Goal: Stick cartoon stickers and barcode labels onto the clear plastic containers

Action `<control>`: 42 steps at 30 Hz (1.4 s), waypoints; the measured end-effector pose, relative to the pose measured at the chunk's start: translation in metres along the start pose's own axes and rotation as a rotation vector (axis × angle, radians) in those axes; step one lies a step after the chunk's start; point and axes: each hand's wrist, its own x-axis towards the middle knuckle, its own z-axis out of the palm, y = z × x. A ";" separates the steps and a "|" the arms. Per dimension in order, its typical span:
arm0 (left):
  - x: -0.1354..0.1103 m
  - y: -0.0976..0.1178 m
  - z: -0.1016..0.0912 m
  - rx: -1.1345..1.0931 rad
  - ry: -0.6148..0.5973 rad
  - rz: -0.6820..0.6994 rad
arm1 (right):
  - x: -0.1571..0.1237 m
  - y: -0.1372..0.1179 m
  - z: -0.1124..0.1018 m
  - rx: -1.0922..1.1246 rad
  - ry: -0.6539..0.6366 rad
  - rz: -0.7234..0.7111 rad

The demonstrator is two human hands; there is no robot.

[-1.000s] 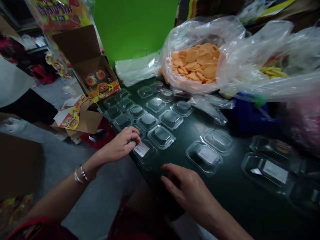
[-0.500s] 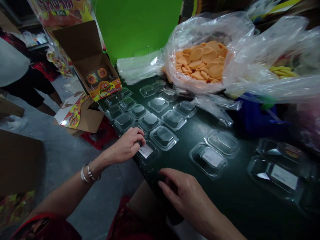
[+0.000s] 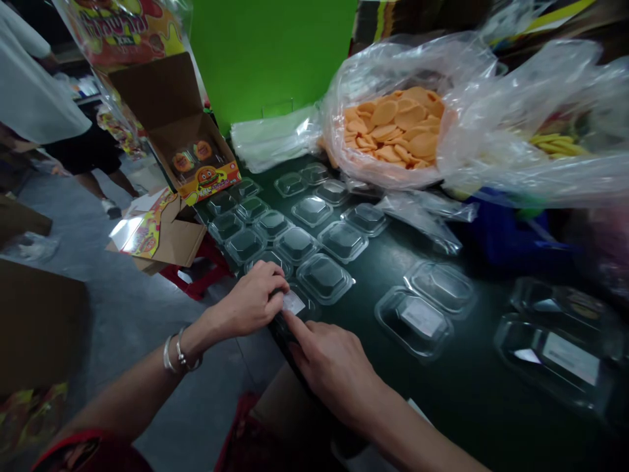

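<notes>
My left hand [image 3: 259, 296] has its fingers curled at the left edge of a white label [image 3: 293, 301], which lies on a clear plastic clamshell container [image 3: 308, 305] at the table edge. My right hand [image 3: 337, 367] reaches in from the right, its index finger stretched out to touch the label's near edge; the other fingers are mostly hidden. Just beyond stand a clear container [image 3: 324, 278] and several more like it. Farther right, another container [image 3: 413, 322] carries a white label, with an unlabelled one [image 3: 442, 287] behind it.
A clear bag of orange discs [image 3: 393, 124] stands at the back, with a bag of yellow pieces [image 3: 560, 144] to its right. An open burger-candy box [image 3: 209, 180] and flat plastic bags [image 3: 272, 139] sit at the far left. A person [image 3: 44, 98] stands beyond the table.
My right hand has moved left and forward, and its index finger now meets the label beside my left hand. The person at the left has shifted right in view.
</notes>
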 end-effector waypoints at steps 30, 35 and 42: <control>-0.035 0.121 0.121 -0.347 -0.077 0.459 | -0.203 0.026 0.056 0.293 0.272 0.797; -0.033 0.117 0.118 -0.458 -0.052 0.463 | -0.211 0.041 0.033 0.798 0.236 0.717; -0.031 0.137 0.120 -0.327 -0.137 0.506 | -0.203 0.075 0.020 1.354 -0.045 0.513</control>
